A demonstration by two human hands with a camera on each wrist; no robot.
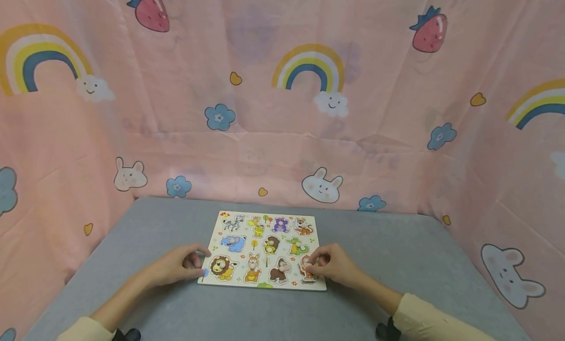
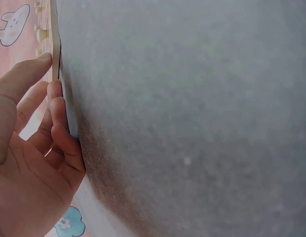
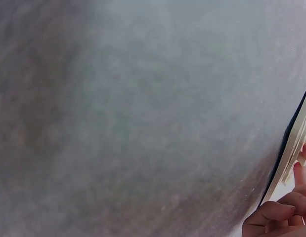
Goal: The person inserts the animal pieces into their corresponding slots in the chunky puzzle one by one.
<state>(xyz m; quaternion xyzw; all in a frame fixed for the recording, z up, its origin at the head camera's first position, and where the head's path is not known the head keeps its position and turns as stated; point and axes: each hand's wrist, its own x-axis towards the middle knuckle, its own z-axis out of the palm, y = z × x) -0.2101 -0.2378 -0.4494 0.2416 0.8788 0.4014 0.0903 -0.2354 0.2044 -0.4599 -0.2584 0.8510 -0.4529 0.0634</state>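
Observation:
A white wooden animal puzzle board [image 1: 243,283] lies flat on the grey table, with several knobbed animal pieces in it. My right hand [image 1: 337,265] is at the board's lower right corner, where thumb and index finger pinch a reddish-brown animal puzzle piece [image 1: 306,272]. Fingers cover part of this piece, and its lower edge looks slightly raised. On the other side my left hand [image 1: 176,266] touches the board's left edge with thumb and fingertips, its fingers loosely bent. In the left wrist view the thumb [image 2: 29,71] meets the board's edge [image 2: 56,44].
The grey table [image 1: 397,262] surrounds the board. A pink patterned curtain [image 1: 265,159] closes off the back and both sides. Lion [image 1: 222,267], kangaroo [image 1: 252,270] and gorilla [image 1: 279,271] pieces line the board's near row.

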